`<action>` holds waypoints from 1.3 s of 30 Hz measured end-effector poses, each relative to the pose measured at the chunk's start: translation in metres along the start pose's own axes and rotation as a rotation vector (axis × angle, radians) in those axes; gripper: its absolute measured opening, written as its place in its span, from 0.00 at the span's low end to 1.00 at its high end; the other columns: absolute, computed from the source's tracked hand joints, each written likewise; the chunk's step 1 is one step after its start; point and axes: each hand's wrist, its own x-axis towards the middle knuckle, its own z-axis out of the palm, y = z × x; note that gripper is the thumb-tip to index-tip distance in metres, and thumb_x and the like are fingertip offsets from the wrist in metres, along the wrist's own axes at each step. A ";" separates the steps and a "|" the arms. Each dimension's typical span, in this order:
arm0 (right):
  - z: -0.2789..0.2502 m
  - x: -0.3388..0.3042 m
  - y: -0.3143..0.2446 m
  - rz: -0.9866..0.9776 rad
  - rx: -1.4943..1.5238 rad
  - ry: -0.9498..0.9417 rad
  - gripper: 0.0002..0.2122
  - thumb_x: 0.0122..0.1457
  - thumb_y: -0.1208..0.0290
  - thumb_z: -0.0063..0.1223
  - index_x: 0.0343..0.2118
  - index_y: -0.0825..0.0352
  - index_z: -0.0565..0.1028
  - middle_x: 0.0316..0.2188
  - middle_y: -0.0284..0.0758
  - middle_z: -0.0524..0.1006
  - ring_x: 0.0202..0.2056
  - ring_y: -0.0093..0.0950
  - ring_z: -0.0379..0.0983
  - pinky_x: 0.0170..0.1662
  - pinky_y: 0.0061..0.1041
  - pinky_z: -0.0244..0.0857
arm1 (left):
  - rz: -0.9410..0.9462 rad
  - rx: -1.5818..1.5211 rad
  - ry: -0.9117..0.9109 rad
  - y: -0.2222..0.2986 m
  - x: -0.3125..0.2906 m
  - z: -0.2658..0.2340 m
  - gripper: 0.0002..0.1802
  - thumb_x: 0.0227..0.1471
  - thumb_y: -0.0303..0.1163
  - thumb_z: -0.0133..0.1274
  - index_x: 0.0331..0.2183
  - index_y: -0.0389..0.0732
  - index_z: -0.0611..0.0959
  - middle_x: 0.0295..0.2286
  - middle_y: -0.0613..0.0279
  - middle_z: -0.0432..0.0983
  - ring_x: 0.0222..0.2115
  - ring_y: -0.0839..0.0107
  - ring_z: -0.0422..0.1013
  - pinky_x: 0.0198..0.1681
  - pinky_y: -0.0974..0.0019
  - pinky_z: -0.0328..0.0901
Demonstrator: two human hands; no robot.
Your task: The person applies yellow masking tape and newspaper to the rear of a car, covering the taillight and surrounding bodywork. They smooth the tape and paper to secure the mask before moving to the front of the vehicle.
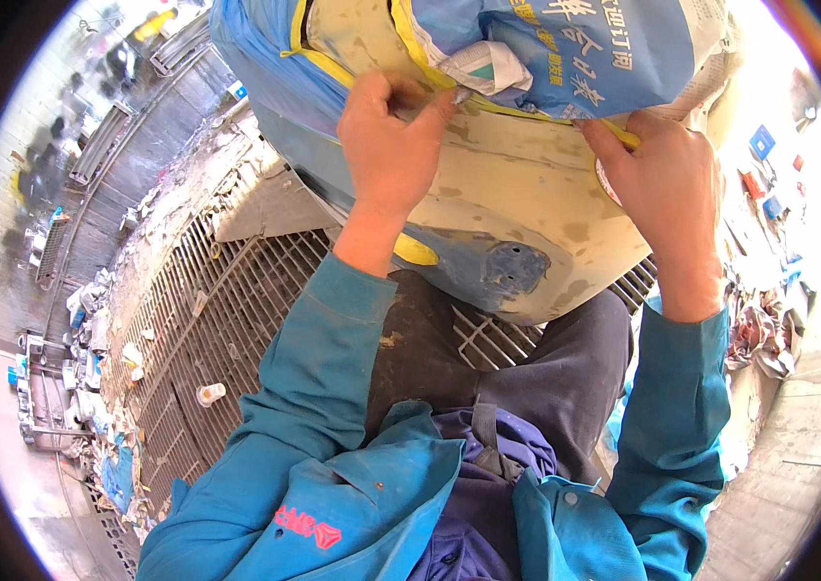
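Note:
In front of my knees is a rounded vehicle body panel (507, 179), cream and blue with sanded patches. Blue printed masking paper (614, 63) covers its upper part, edged by yellow masking tape (538, 115). My left hand (389, 150) is closed, thumb and forefinger pinching at the taped paper edge, beside a crumpled white fold (488, 68). My right hand (667, 179) is closed on the tape farther right along the same edge. A round white rim with some red shows beside the right palm; most of it is hidden.
Blue sheeting (260, 48) drapes the panel's left side. Under me lies a metal floor grating (226, 320) with a small white cup-like piece (210, 394) on it. Scraps and crumpled paper (767, 334) litter the floor at right. A metal rack (47, 392) stands far left.

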 end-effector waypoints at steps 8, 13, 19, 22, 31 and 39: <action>0.003 0.001 0.001 0.040 0.094 -0.024 0.25 0.63 0.44 0.70 0.32 0.67 0.91 0.20 0.49 0.83 0.26 0.51 0.85 0.34 0.46 0.80 | 0.467 -0.112 -0.078 0.041 -0.040 0.038 0.11 0.52 0.20 0.73 0.32 0.37 0.84 0.31 0.56 0.81 0.31 0.54 0.77 0.37 0.55 0.72; 0.005 0.002 0.008 -0.002 0.099 -0.017 0.25 0.64 0.45 0.71 0.31 0.69 0.89 0.21 0.51 0.83 0.26 0.51 0.84 0.34 0.46 0.78 | 0.370 -0.129 0.035 0.054 -0.034 0.062 0.12 0.51 0.21 0.73 0.31 0.39 0.82 0.29 0.58 0.79 0.32 0.51 0.74 0.36 0.50 0.69; -0.003 -0.003 0.013 -0.010 0.266 -0.063 0.23 0.67 0.49 0.69 0.33 0.72 0.88 0.21 0.50 0.82 0.25 0.50 0.83 0.34 0.43 0.76 | 0.248 -0.129 0.058 0.056 -0.038 0.072 0.18 0.47 0.24 0.76 0.29 0.42 0.78 0.28 0.60 0.76 0.32 0.50 0.72 0.37 0.48 0.67; -0.016 -0.008 0.017 0.048 0.388 -0.078 0.22 0.68 0.53 0.66 0.31 0.72 0.88 0.19 0.49 0.81 0.24 0.48 0.83 0.34 0.42 0.76 | 0.230 -0.102 0.083 0.058 -0.038 0.076 0.20 0.44 0.26 0.78 0.29 0.43 0.78 0.28 0.60 0.75 0.32 0.50 0.71 0.37 0.48 0.66; -0.006 -0.048 0.015 0.325 0.610 -0.077 0.20 0.71 0.60 0.65 0.29 0.76 0.83 0.16 0.43 0.75 0.19 0.30 0.71 0.29 0.34 0.66 | 0.099 -0.042 0.088 0.068 -0.044 0.084 0.23 0.40 0.31 0.79 0.28 0.45 0.77 0.30 0.60 0.74 0.34 0.48 0.71 0.43 0.45 0.62; -0.005 -0.130 -0.013 0.427 0.765 -0.162 0.11 0.76 0.71 0.64 0.36 0.72 0.81 0.23 0.27 0.75 0.28 0.15 0.62 0.32 0.23 0.61 | 0.223 -0.099 0.127 0.070 -0.049 0.068 0.17 0.49 0.29 0.77 0.33 0.41 0.81 0.31 0.59 0.77 0.34 0.54 0.74 0.38 0.52 0.66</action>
